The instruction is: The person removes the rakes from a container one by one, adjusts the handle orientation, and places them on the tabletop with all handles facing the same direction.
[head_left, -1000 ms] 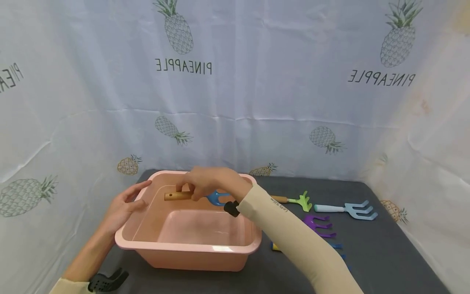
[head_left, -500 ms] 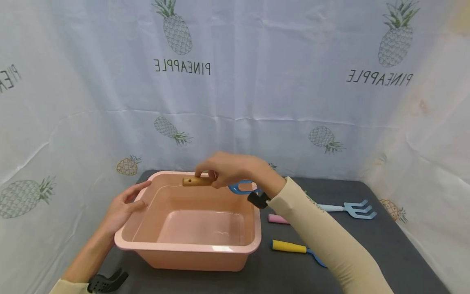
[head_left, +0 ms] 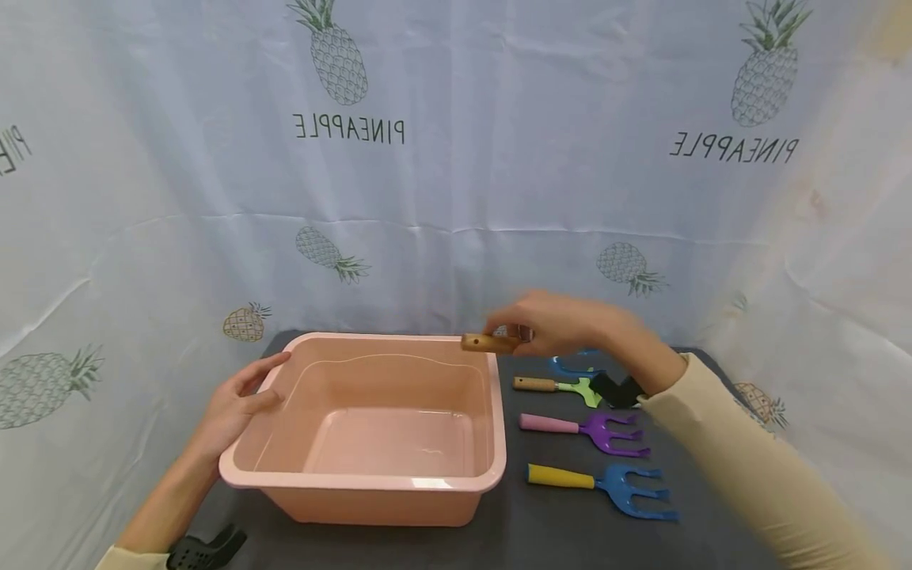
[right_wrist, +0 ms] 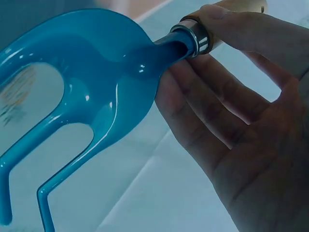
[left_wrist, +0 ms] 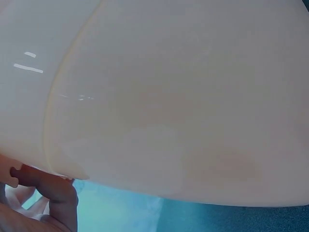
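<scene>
A pink plastic basin point(head_left: 356, 480) stands on the dark table, with nothing inside it. My left hand point(head_left: 231, 408) grips its left rim, thumb on the inner side; in the left wrist view, curled fingers point(left_wrist: 55, 193) show below the rim. My right hand point(head_left: 559, 324) holds a hand rake by its wooden handle point(head_left: 479, 343), in the air beyond the basin's far right corner. The rake's blue head point(right_wrist: 104, 63) and bent tines fill much of the right wrist view. The thumb pinches the handle near its metal collar.
Right of the basin lie a green rake point(head_left: 536, 385) with a wooden handle, a purple rake point(head_left: 602, 430) with a pink handle and a blue rake point(head_left: 623, 487) with a yellow handle. A pineapple-print curtain point(head_left: 456, 174) hangs around the table point(head_left: 520, 538).
My right hand has lifted the wooden-handled rake up out of the basin and carried it right, past the rim. My left hand stays on the basin. The rakes on the table are less covered.
</scene>
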Demonstrator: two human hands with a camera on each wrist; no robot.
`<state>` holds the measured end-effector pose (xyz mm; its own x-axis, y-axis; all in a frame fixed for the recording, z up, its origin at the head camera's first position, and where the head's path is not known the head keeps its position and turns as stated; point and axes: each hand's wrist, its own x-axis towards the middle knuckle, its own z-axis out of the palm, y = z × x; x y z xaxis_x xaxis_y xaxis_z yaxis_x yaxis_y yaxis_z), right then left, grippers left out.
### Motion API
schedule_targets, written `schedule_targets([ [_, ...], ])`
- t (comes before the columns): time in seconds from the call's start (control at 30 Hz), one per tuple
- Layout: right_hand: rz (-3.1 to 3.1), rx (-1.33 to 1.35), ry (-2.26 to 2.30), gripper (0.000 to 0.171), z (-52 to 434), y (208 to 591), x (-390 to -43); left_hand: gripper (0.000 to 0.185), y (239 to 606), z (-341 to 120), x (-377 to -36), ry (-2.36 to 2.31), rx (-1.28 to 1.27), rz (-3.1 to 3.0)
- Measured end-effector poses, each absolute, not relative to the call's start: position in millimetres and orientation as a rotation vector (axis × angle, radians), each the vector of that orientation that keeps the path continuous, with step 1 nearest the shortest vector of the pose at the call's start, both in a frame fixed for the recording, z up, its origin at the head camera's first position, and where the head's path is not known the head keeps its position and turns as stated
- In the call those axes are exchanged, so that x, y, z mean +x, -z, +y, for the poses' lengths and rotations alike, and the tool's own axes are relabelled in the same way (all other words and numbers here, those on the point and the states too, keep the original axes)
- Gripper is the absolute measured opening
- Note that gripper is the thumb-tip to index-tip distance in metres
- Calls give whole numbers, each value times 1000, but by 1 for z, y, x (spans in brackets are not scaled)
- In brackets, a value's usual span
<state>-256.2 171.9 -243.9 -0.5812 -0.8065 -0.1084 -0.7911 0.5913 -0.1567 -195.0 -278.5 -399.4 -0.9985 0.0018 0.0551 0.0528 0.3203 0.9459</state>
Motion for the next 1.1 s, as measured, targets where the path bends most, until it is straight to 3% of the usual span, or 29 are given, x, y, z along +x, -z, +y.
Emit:
schedule_targets([
  [0.6,2826,-1183,70,33,343,321,-246,61,399,-278,-191,1812,-43,-2518],
  [1.1,2730,-1096,322,37,441,401,-236,63,398,-277,-193,1895,-21,-2481],
])
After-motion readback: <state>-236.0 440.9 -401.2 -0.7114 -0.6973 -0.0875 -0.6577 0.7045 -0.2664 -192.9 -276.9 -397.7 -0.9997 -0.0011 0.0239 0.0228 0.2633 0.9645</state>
